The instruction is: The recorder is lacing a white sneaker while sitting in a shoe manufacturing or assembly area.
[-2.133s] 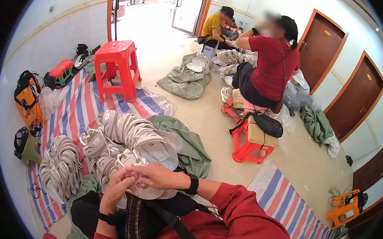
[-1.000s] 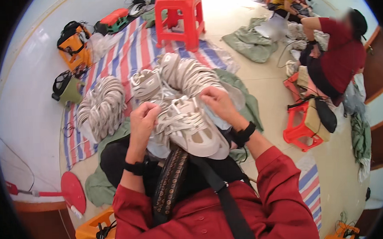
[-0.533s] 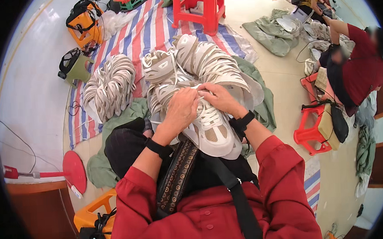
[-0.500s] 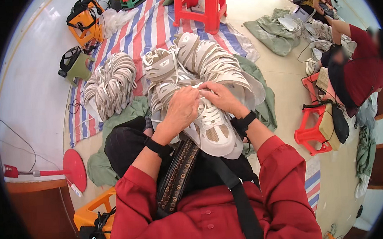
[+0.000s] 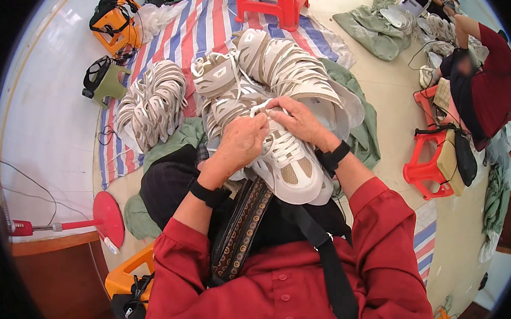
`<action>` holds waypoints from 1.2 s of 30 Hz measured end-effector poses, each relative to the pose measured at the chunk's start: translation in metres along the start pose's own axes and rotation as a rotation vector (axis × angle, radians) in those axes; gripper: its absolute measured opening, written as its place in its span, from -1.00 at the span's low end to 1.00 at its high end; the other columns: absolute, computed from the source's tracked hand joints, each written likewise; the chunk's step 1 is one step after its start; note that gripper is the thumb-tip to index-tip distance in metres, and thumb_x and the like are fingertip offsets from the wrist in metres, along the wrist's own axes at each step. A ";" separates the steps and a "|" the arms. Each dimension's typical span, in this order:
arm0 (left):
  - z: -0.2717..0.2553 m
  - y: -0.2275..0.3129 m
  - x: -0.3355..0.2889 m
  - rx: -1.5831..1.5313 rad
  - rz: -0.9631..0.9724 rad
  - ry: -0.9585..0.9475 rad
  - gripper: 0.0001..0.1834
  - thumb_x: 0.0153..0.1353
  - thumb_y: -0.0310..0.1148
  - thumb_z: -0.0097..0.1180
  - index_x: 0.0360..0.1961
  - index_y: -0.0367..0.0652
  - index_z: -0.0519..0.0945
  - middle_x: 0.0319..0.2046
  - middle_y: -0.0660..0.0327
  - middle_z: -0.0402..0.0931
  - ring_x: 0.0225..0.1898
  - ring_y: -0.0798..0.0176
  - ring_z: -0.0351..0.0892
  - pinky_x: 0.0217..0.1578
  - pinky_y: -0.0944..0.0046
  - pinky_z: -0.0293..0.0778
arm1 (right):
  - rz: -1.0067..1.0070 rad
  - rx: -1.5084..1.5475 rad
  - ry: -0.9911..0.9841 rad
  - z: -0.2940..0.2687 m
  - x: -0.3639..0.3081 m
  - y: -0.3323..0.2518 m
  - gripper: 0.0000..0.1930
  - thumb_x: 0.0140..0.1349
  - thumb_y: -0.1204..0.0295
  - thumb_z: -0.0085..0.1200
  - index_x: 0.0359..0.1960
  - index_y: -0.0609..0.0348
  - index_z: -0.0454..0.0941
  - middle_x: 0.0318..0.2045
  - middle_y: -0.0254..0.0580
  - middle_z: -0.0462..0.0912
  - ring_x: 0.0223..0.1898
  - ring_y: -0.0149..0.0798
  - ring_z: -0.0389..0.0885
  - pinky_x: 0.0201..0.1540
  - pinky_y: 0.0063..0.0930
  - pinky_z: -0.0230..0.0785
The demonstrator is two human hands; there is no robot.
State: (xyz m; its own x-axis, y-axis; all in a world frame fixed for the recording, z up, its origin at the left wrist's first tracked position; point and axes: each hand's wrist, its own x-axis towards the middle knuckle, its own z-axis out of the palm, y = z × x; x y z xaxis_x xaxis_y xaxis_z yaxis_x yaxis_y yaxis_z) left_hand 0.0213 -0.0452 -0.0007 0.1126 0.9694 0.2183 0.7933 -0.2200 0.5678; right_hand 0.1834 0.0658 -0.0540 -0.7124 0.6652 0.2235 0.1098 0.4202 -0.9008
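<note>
A beige and white sneaker upper (image 5: 296, 179) lies across my lap, its toe toward me and white laces crossing its front. At the top of its lacing, my left hand (image 5: 244, 139) is closed, thumb and fingers pinching a white shoelace (image 5: 257, 109). My right hand (image 5: 300, 122) bends over the upper's far end from the other side, with thumb and forefinger closed on the lace there. The exact fingertip grip is partly hidden. Just beyond my hands rises a pile of similar uppers (image 5: 291, 71), nested into one another in a curved row.
Another bundle of uppers (image 5: 151, 104) sits to the left on a striped sheet (image 5: 171, 39). A red stool (image 5: 273, 5) stands at the far side, and a red lamp base (image 5: 108, 219) at the left. On the right, another person (image 5: 491, 89) sits beside red stools (image 5: 426, 168) and green cloth.
The whole view has shifted slightly, so the surroundings sit higher and further right. Both hands stay at the top of the same upper's laces, with only small finger movements.
</note>
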 end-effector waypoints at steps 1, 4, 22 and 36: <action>-0.001 0.000 -0.001 -0.017 0.011 0.001 -0.91 0.18 -0.43 0.04 -0.38 -0.21 0.43 -0.53 -0.01 0.46 -0.39 -0.17 0.46 -0.34 -0.02 0.33 | 0.015 0.008 0.004 0.000 -0.001 -0.001 -0.74 0.25 0.32 0.03 -0.13 0.21 0.53 -0.20 -0.05 0.58 -0.13 -0.08 0.55 -0.03 -0.33 0.36; 0.001 0.000 -0.003 -0.046 -0.004 0.007 -0.91 0.17 -0.43 0.06 -0.40 -0.21 0.43 -0.52 -0.01 0.46 -0.39 -0.16 0.46 -0.34 0.00 0.34 | 0.021 0.003 0.001 0.001 -0.002 0.000 -0.74 0.25 0.31 0.04 -0.13 0.21 0.53 -0.20 -0.05 0.58 -0.13 -0.10 0.54 -0.03 -0.34 0.36; -0.103 0.099 -0.038 -0.940 -0.273 0.011 -0.87 0.23 -0.46 0.05 -0.43 -0.31 0.50 -0.59 0.22 0.50 -0.62 0.42 0.45 -0.56 0.42 0.33 | 0.050 -0.106 0.022 0.007 -0.003 -0.005 -0.73 0.29 0.31 -0.03 -0.09 0.20 0.51 -0.14 0.04 0.54 -0.02 0.03 0.49 0.06 -0.23 0.32; 0.007 0.015 -0.007 0.273 0.158 0.184 -0.90 0.07 -0.47 0.06 -0.39 -0.26 0.44 -0.42 0.06 0.38 -0.23 -0.02 0.41 -0.13 0.05 0.29 | -0.003 -0.104 0.040 0.007 -0.003 0.000 -0.72 0.28 0.31 -0.01 -0.08 0.23 0.51 -0.15 0.04 0.54 -0.02 0.03 0.49 0.05 -0.23 0.33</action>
State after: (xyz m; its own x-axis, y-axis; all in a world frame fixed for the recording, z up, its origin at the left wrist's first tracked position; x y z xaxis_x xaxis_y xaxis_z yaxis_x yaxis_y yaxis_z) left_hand 0.0362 -0.0545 0.0010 0.1570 0.8844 0.4396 0.9080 -0.3043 0.2879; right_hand 0.1801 0.0593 -0.0572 -0.6844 0.6875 0.2426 0.1805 0.4822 -0.8573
